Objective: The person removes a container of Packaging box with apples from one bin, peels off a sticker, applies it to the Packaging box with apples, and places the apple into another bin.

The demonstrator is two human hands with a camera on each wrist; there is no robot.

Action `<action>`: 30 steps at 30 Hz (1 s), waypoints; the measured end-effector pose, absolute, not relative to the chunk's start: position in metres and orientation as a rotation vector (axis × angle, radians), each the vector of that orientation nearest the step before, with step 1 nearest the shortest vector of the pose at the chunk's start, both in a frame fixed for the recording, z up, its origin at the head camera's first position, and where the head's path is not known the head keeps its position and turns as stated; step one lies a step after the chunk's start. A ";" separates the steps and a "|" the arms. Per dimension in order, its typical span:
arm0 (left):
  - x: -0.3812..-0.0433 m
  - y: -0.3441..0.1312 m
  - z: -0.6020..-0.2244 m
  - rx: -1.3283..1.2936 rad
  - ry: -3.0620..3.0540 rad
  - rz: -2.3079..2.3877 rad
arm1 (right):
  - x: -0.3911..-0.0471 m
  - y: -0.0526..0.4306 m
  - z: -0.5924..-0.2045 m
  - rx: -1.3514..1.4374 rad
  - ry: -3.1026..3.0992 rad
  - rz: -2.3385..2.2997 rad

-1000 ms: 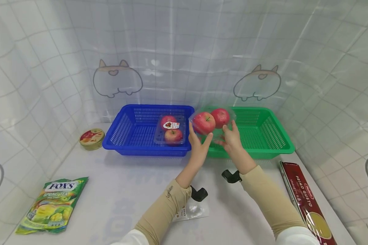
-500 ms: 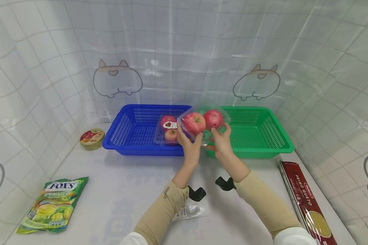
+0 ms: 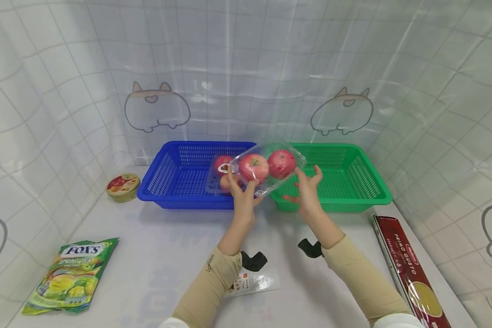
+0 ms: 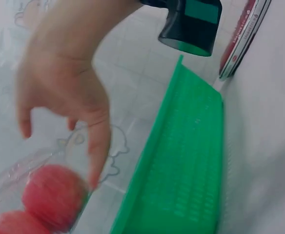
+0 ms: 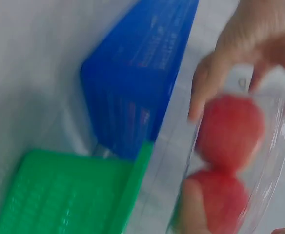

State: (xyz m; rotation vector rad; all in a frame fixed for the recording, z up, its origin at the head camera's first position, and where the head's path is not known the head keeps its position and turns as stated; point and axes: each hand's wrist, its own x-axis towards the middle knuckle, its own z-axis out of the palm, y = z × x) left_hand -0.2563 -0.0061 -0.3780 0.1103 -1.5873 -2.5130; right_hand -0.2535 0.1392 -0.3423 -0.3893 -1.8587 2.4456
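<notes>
My left hand (image 3: 243, 202) grips the left end of a clear plastic pack of apples (image 3: 268, 181), thumb on the near side. Two red apples show inside. The pack is tilted, held over the adjoining ends of the blue basket (image 3: 172, 200) and green basket (image 3: 332, 205). My right hand (image 3: 309, 193) is at the pack's right end with fingers spread, thumb tip close to its edge. Also in the left wrist view, the right hand (image 4: 69, 83) has extended fingers beside an apple (image 4: 54, 195). A second apple pack (image 3: 213, 183) lies in the blue basket, partly hidden by the left hand.
Left of the baskets sits a round tin (image 3: 123, 187); a green FOX'S candy bag (image 3: 71, 275) lies nearer. A red spaghetti box (image 3: 410, 269) lies along the right side. A white packet (image 3: 256, 283) is partly under the left forearm. A patterned curtain (image 3: 246, 68) surrounds the table.
The held apple pack has moved left, toward the blue basket. My left hand moved with it; my right hand has loosened from the pack and its fingers have spread.
</notes>
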 end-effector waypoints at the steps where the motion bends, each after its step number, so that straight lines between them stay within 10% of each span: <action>1: -0.256 -0.009 -0.377 0.104 -1.592 -2.528 | -0.255 0.144 -0.341 -0.373 -1.862 2.437; 30: -0.236 -0.072 -0.373 -0.082 -1.961 -2.599 | -0.241 0.184 -0.345 0.207 -2.363 2.355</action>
